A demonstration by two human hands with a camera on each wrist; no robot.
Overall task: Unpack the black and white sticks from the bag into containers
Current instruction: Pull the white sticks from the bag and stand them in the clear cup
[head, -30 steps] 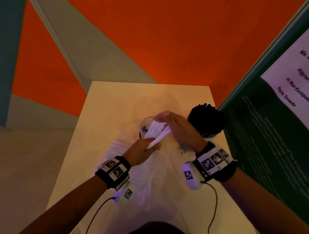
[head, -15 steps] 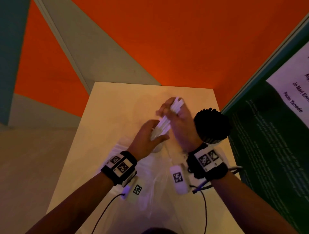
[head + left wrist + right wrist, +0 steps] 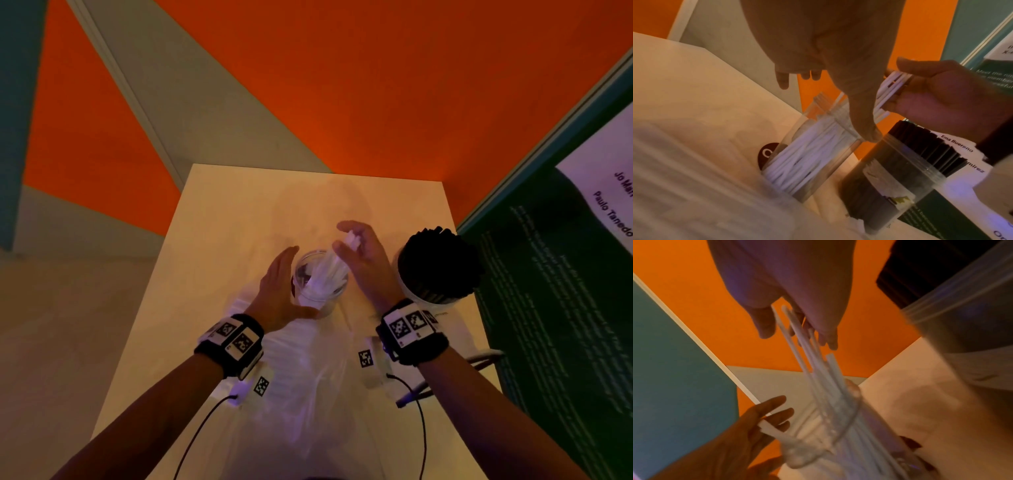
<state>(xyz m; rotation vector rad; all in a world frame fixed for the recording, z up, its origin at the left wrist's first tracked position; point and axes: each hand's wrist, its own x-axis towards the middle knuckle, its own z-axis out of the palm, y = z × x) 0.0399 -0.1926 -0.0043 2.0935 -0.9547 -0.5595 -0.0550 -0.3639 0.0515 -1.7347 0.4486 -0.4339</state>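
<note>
Crinkled clear plastic bag [image 3: 308, 394] lies flat at the bottom centre of the head frame, on the pale cream table [image 3: 222, 212], looking mostly emptied though its inside is not readable. Just above it, mid-frame, the left hand [image 3: 277, 291] is spread, fingers straight, cupping the side of the clear round plastic jar [image 3: 320, 279] without gripping it. The right hand [image 3: 366, 260] pinches a bundle of thin white sticks [image 3: 329, 274] by the top ends, lower ends already inside the jar. Right of centre stands the second clear container [image 3: 435, 274], packed with black sticks [image 3: 442, 253]. Risks, as a guess: the bundle leans hard, so letting go could fan sticks over the rim onto the table or bag; the jar is only steadied, so a sideways push from the sticks might tip it, and it sits near the black container. The left wrist view shows what the head view hides: white sticks filling the jar to the base, the thumb touching its rim, a dark round label behind it. The right wrist view alone shows stray sticks splayed outside the rim near the left fingers [image 3: 777, 410]; blur makes contact unclear.
</note>
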